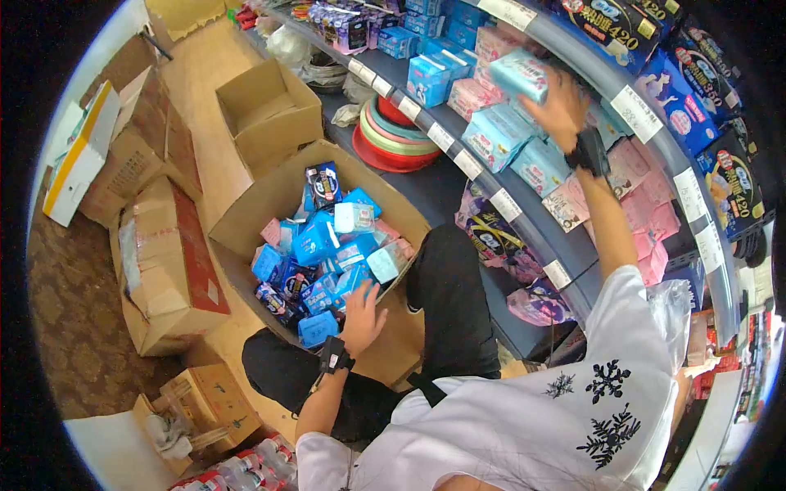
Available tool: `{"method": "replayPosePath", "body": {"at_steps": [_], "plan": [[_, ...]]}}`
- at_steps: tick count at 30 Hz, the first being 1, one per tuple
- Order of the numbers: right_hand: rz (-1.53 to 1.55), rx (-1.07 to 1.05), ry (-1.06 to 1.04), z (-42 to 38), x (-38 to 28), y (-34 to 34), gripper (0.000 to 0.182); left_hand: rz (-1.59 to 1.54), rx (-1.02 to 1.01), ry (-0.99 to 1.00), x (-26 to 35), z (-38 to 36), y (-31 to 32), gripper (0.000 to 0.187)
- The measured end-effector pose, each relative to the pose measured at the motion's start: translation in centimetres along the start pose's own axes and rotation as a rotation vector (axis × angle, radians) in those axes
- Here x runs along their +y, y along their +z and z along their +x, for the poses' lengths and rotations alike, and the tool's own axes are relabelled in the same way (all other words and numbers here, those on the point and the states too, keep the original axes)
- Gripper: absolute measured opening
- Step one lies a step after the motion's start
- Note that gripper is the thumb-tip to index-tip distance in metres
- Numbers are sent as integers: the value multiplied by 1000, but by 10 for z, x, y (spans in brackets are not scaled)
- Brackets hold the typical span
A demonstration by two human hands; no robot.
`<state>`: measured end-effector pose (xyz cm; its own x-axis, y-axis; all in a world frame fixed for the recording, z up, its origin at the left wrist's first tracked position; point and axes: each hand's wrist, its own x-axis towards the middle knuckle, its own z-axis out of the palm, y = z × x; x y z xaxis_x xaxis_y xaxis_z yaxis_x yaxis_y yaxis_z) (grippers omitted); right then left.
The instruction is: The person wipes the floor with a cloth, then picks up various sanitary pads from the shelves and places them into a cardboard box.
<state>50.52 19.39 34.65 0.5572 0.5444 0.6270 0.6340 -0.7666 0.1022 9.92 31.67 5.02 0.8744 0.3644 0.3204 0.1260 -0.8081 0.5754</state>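
Observation:
At the shelf, my right hand (pixel 562 113) has its fingers and thumb on a light teal sanitary pad pack (pixel 519 74), held above pale blue packs (pixel 498 135) stacked on the shelf. Part of that pack is covered by the fingers. My left hand (pixel 363 321) is open, fingers apart, over the near edge of a large cardboard box (pixel 237 217). Inside this box lies a loose heap of blue, dark blue, pink and white packs (pixel 315 239). Between the left fingers I see nothing held.
An open cardboard box (pixel 274 114) stands behind the full one, with closed cartons (pixel 172 262) to the left. Stacked coloured basins (pixel 393 143) sit under the curved shelf edge (pixel 467 164). Black night pad packs (pixel 606 29) fill the upper shelf. Bottles (pixel 262 466) stand at bottom left.

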Motion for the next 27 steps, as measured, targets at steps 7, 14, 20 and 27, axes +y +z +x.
{"method": "replayPosePath", "body": {"at_steps": [7,14,20,27], "plan": [[-478,-106,71,38,31,43,65,66,-319,138,-6,-11,23,61],[-544,-111,37,44,34,67,66,72,-298,125,-7,-11,20,61],[-441,-269,75,62,38,66,64,58,-299,129,-10,-8,18,60],[-474,-106,-115,77,66,102,66,24,-337,90,-11,-4,16,61]]}}
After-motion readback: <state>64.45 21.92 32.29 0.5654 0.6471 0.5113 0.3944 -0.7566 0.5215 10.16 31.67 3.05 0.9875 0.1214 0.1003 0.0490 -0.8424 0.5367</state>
